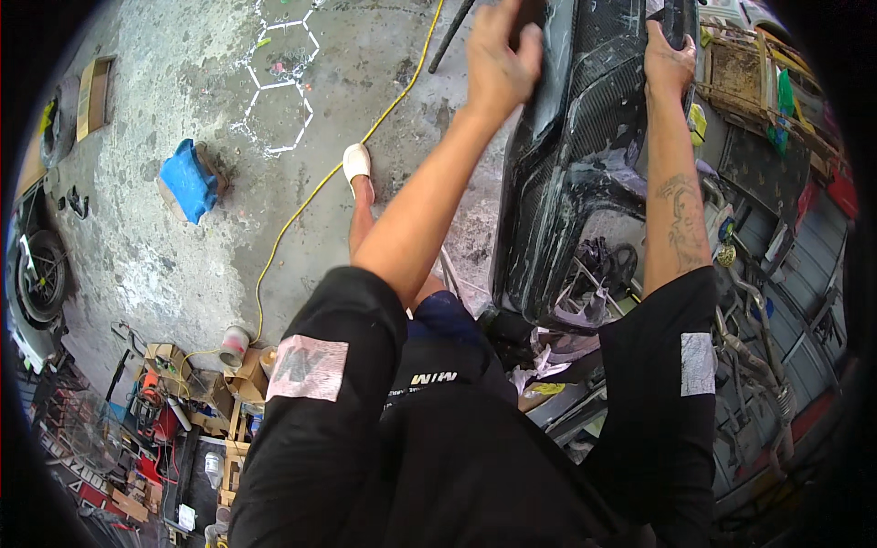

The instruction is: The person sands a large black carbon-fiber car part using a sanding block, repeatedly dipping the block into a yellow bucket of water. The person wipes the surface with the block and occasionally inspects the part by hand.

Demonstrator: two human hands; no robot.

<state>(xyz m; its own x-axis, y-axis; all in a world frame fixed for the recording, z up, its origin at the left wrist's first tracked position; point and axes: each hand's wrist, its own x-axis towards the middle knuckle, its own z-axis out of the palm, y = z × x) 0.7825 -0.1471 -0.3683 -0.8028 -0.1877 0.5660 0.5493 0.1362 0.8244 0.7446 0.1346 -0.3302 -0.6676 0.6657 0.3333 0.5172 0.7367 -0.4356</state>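
Note:
A large black carbon-fibre car bumper [598, 91], streaked with pale dust, stands in front of me and runs out past the top edge. My left hand [502, 59] is at its left side, somewhat smeared by motion. Its fingers are bent around a dark brown thing, mostly cut off by the top edge, that I cannot make out. On the right, my right hand [670, 62] grips the bumper's rim, with the thumb on the near face. Below the hands, an opening in the bumper shows clutter behind it.
A yellow cord [306, 201] crosses the concrete floor beside my white shoe [357, 160]. A blue cloth [190, 181] lies on a lump further left. Pipes [754, 356] and metal parts crowd the right; boxes [247, 374] and tools fill the lower left.

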